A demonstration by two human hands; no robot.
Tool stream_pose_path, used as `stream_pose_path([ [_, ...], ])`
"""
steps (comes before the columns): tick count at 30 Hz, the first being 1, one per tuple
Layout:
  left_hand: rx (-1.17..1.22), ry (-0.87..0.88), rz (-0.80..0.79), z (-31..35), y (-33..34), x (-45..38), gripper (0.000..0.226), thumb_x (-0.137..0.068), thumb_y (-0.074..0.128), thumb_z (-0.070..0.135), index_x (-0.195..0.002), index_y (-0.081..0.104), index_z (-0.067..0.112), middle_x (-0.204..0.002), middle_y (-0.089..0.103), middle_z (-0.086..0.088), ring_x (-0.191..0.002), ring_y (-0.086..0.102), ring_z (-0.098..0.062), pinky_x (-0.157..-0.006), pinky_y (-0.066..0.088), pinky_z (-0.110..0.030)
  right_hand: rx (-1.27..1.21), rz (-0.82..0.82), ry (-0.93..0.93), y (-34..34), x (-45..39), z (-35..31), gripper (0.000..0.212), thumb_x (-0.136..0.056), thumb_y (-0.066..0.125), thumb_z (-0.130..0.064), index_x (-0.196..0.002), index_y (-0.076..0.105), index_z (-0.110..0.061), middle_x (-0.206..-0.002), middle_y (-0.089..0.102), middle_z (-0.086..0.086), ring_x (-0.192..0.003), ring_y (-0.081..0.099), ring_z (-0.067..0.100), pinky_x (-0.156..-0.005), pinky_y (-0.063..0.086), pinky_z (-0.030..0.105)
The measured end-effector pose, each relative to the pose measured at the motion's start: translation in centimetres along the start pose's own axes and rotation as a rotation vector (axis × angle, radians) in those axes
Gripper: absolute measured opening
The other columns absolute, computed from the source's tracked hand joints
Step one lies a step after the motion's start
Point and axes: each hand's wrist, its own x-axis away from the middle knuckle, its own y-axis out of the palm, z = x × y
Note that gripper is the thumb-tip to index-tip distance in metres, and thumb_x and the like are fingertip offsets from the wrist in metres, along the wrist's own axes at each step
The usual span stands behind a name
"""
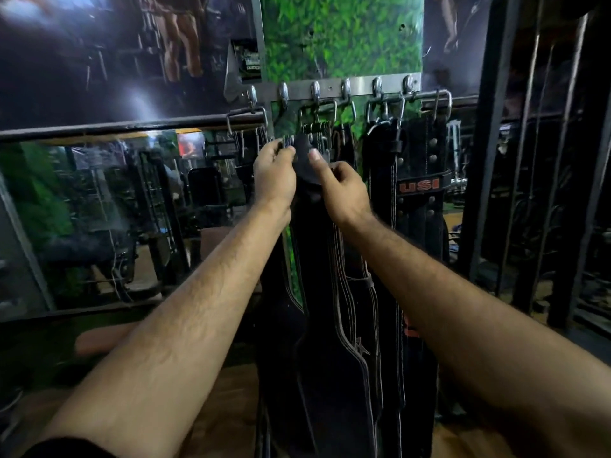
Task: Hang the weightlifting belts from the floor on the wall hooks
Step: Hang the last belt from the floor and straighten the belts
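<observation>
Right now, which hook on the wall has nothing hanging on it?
The second hook from the left on the metal rail. Its curve is bare, while the other hooks each carry a belt buckle, like the leftmost hook.

Dim, edges warped, poss. motion blur.

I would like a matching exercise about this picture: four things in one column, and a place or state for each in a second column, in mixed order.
Things:
1. left hand
2. belt with red letters
3. second hook from the left
4. hook rail

Places or states:
A. carries no belt
B. grips the buckle end of the held belt
C. fixed across the green leafy panel
D. hangs at the right of the row

Pairs: 1-B, 2-D, 3-A, 4-C
</observation>
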Motion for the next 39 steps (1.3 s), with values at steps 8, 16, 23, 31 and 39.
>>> stream_pose_path([
  [8,0.018,0.150,0.067,-1.0,-0.6,-1.6,0.025,-0.102,0.057,0.024,-0.117,0.065,0.006,-0.104,0.065,0.003,-0.093,0.060,-0.003,-0.083,0.047,-0.011,0.138,0.021,-0.009,1.3,-3.1,-1.9,0.061,-0.055,0.072,-0.079,-0.090,0.063,-0.029,-0.087,0.070,-0.009,-0.081,0.067,0.013,-0.077,0.059,0.038],
  [16,-0.066,0.183,0.090,-1.0,-1.0,-3.7,0.032,-0.095,0.061,0.045,-0.104,0.068,0.014,-0.102,0.070,0.003,-0.093,0.065,-0.009,-0.085,0.052,-0.026,-0.197,-0.101,-0.150,2.3,-4.6,-2.2,0.013,-0.086,0.079,-0.024,-0.089,0.073,-0.013,-0.083,0.077,0.004,-0.077,0.074,0.020,-0.081,0.063,0.046],
  [23,-0.193,-0.157,-0.188,1.9,-1.7,-6.7,0.031,-0.100,0.056,0.041,-0.109,0.073,0.017,-0.104,0.077,-0.005,-0.099,0.074,-0.028,-0.089,0.060,-0.044,-0.184,-0.112,-0.190,2.7,-6.2,-1.6,0.018,-0.100,0.062,-0.011,-0.082,0.061,-0.011,-0.072,0.069,-0.011,-0.069,0.063,0.001,-0.068,0.058,0.025],
  [31,-0.136,-0.019,0.041,1.2,-0.4,-9.2,0.042,-0.091,0.064,0.043,-0.057,0.062,0.018,-0.071,0.069,-0.009,-0.068,0.066,-0.025,-0.074,0.060,-0.044,0.128,0.035,-0.110,4.3,-9.6,-3.8,0.043,-0.093,0.064,-0.046,-0.063,0.055,-0.018,-0.062,0.059,-0.004,-0.062,0.057,0.017,-0.058,0.045,0.033],
  [39,-0.401,-0.039,0.150,1.6,0.6,-10.9,0.041,-0.087,0.067,0.053,-0.089,0.074,0.014,-0.096,0.075,-0.007,-0.085,0.072,-0.028,-0.074,0.059,-0.034,0.262,0.050,0.035,4.5,-11.8,-4.6,0.045,-0.087,0.063,-0.056,-0.085,0.070,-0.012,-0.094,0.076,0.010,-0.089,0.072,0.030,-0.081,0.059,0.041],
])
